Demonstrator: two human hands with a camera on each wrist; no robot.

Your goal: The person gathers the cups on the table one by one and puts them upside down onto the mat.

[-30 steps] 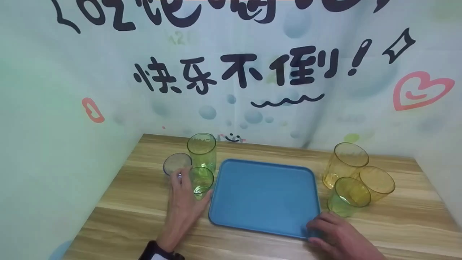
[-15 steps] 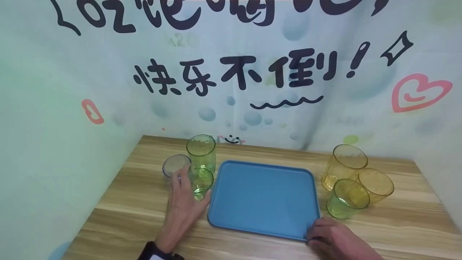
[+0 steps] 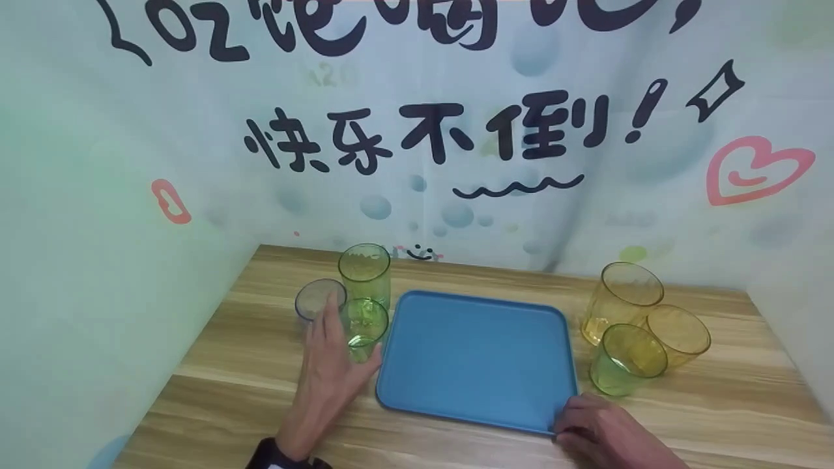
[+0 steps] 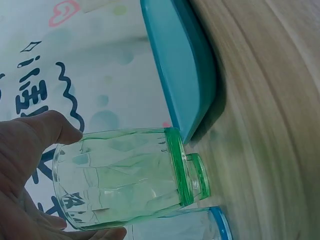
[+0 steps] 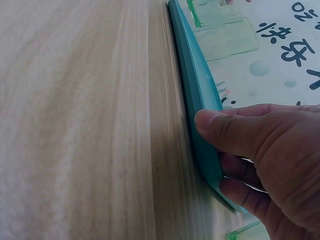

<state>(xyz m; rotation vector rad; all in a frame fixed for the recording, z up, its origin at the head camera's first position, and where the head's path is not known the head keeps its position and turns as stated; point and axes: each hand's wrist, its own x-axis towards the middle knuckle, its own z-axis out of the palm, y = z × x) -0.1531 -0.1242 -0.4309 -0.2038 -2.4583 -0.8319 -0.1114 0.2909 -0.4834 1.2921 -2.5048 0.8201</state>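
Observation:
A short green glass (image 3: 365, 320) stands left of the blue tray (image 3: 479, 361), with my left hand (image 3: 329, 371) around it. In the left wrist view the thumb and fingers of my left hand (image 4: 30, 165) lie on either side of the green glass (image 4: 120, 177), near its rim. My right hand (image 3: 603, 426) pinches the tray's near right corner; in the right wrist view the thumb of my right hand (image 5: 270, 160) presses on the edge of the tray (image 5: 192, 95). The other fingertips are partly hidden.
Behind the short glass stands a taller green glass (image 3: 365, 277), with a bluish clear glass (image 3: 319, 298) to its left. Right of the tray are a tall yellow glass (image 3: 622, 303), a shorter yellow glass (image 3: 681, 335) and a yellow-green glass (image 3: 627, 361). A printed curtain (image 3: 417, 215) hangs behind the table.
My right hand has closed on the tray's corner from a looser pose. The left fingers have straightened a little, and the short green glass has shifted slightly.

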